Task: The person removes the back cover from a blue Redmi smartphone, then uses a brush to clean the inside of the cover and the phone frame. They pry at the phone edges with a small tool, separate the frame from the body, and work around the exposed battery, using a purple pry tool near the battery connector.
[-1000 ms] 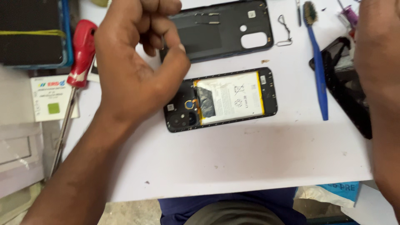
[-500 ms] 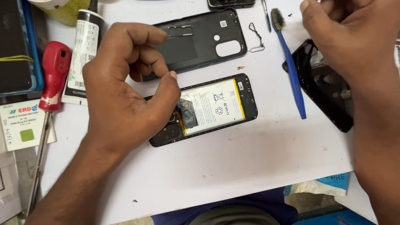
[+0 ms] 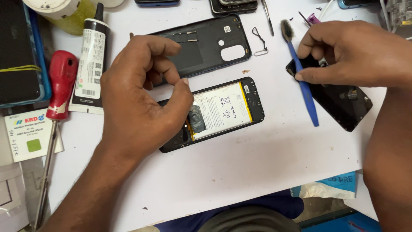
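Head view: opened phone [image 3: 223,112], battery exposed, lies flat mid-worktop [image 3: 257,172]. Left hand [image 3: 141,103] rests on its left end, fingers pinched together; whether they grip anything cannot be told. Right hand [image 3: 356,53] pinches the edge of a dark screen panel [image 3: 339,101] at right. Blue brush [image 3: 302,81] lies between; back cover [image 3: 206,45] behind.

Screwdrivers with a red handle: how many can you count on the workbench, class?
1. The red-handled screwdriver lies at the left edge of the white work surface, beside the black-capped adhesive tube. Others could lie outside the frame.
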A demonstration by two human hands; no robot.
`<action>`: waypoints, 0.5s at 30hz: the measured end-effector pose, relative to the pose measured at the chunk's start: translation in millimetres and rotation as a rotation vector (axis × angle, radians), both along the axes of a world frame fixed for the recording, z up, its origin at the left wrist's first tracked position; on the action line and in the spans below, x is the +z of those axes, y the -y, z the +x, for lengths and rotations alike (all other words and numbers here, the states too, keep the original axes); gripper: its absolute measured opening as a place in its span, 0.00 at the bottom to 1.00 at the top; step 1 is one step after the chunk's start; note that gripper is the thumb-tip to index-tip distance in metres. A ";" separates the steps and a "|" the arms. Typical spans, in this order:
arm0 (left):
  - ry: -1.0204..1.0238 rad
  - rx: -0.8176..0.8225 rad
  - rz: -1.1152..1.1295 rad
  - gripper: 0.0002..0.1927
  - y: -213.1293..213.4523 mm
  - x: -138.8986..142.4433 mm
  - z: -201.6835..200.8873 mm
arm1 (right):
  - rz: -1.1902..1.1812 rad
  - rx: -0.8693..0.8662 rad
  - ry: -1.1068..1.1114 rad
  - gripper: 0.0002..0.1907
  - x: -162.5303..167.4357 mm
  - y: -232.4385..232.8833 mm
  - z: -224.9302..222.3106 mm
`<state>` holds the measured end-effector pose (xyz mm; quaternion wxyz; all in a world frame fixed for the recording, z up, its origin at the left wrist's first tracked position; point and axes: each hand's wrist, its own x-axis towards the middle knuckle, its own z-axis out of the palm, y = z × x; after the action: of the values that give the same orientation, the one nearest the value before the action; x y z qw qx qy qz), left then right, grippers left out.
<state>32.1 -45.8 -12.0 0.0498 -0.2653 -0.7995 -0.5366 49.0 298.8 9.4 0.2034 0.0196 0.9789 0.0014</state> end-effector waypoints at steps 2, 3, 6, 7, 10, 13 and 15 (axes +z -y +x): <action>-0.063 -0.019 -0.012 0.15 2.5 -1.8 -0.2 | 0.086 -0.012 0.058 0.26 -0.9 -2.5 0.9; -0.084 -0.022 -0.019 0.15 4.0 -2.7 0.2 | 0.062 0.022 0.033 0.27 -2.4 -3.8 1.1; -0.135 -0.020 -0.044 0.15 6.1 -5.5 0.3 | 0.042 0.101 -0.079 0.29 -6.4 -10.3 2.7; -0.149 -0.016 -0.056 0.15 6.1 -6.4 0.0 | 0.066 0.116 -0.137 0.29 -8.2 -11.9 4.4; -0.173 -0.013 -0.104 0.15 2.6 -8.9 1.9 | 0.148 0.076 -0.229 0.29 -10.8 -13.5 7.0; -0.183 -0.016 -0.136 0.16 -0.8 -8.9 3.3 | 0.125 0.148 -0.382 0.24 -6.1 -7.0 5.1; -0.172 -0.016 -0.137 0.18 -1.8 -8.3 2.8 | -0.012 0.229 -0.499 0.19 -2.4 3.0 1.9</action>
<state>34.9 -44.0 -20.3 0.0955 -0.3197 -0.8249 -0.4564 50.9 295.8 7.0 -0.0456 -0.0929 0.9945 0.0137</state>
